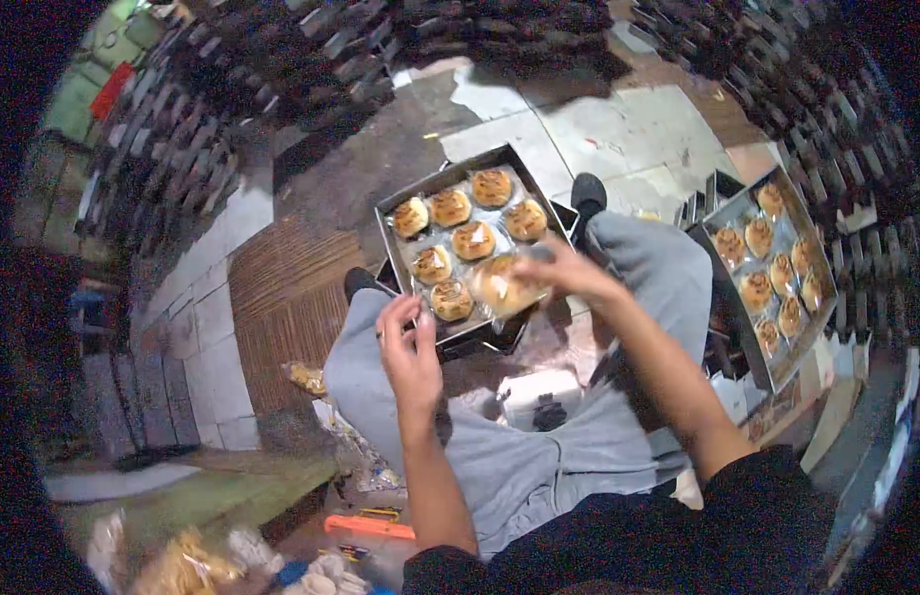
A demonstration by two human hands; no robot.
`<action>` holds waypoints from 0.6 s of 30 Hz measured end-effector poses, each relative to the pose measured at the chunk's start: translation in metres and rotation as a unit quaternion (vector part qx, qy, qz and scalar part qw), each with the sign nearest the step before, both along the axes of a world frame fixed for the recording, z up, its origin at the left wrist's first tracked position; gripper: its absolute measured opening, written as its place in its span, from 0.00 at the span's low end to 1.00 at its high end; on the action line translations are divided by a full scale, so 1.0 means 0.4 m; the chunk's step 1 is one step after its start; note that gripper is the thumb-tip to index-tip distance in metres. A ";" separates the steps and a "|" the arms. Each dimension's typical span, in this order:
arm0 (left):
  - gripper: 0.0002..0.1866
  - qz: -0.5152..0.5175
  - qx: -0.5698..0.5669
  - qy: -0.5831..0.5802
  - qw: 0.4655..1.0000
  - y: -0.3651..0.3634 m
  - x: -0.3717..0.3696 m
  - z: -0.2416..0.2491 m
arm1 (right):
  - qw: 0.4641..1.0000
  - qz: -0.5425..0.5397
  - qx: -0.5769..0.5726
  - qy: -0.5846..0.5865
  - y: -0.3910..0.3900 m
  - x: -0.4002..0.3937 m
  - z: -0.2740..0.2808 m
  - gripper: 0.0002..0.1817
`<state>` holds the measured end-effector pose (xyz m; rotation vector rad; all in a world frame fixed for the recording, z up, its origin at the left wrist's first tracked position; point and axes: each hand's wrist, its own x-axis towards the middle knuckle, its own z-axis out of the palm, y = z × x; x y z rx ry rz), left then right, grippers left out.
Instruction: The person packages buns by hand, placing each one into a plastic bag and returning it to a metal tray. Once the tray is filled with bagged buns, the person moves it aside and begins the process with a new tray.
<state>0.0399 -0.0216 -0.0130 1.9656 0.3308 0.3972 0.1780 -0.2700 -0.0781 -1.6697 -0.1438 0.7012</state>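
A metal tray [390,243] of round browned buns sits in front of me between my knees, several of them in clear plastic wrap. My right hand [559,272] reaches over the tray's near right side, its fingers on a bun in a clear bag [501,288]; the hand is a little blurred. By the near left corner of the tray is my left hand [410,347], its fingers loosely bent with the thumb apart and nothing visible in them. Another wrapped bun [450,298] lies in the tray between the two hands.
A second tray [820,283] of wrapped buns stands at my right. Dark slatted stacks [331,45] surround the floor. A white box-like object [541,395] is between my legs, an orange tool [370,526] at lower left, beside a green bench [232,496].
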 end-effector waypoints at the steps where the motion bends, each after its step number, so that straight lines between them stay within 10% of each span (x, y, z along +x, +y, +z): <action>1: 0.15 -0.009 -0.002 0.008 1.000 0.004 0.027 -0.028 | 0.976 -0.055 -0.120 -0.174 -0.062 0.038 -0.091 0.48; 2: 0.15 -0.018 -0.045 0.059 0.997 0.009 0.056 -0.083 | 0.905 -0.104 -0.238 -0.339 -0.116 0.070 -0.184 0.48; 4: 0.18 -0.026 -0.094 0.106 0.990 0.005 0.097 -0.229 | 0.954 -0.171 -0.237 -0.063 -0.186 0.128 -0.163 0.45; 8: 0.29 0.014 -0.091 0.207 0.974 -0.064 0.099 -0.466 | 0.943 -0.210 -0.252 -0.061 -0.191 0.185 -0.231 0.41; 11: 0.37 0.011 -0.076 0.277 0.958 -0.089 0.132 -0.512 | 0.908 -0.102 -0.405 -0.032 -0.179 0.213 -0.388 0.29; 14: 0.41 -0.002 -0.083 0.285 0.955 -0.083 0.168 -0.534 | 0.942 -0.181 -0.284 0.004 -0.182 0.153 -0.640 0.23; 18: 0.42 -0.083 -0.103 0.296 0.946 -0.102 0.184 -0.508 | 0.957 -0.149 -0.236 0.079 -0.131 0.126 -0.496 0.20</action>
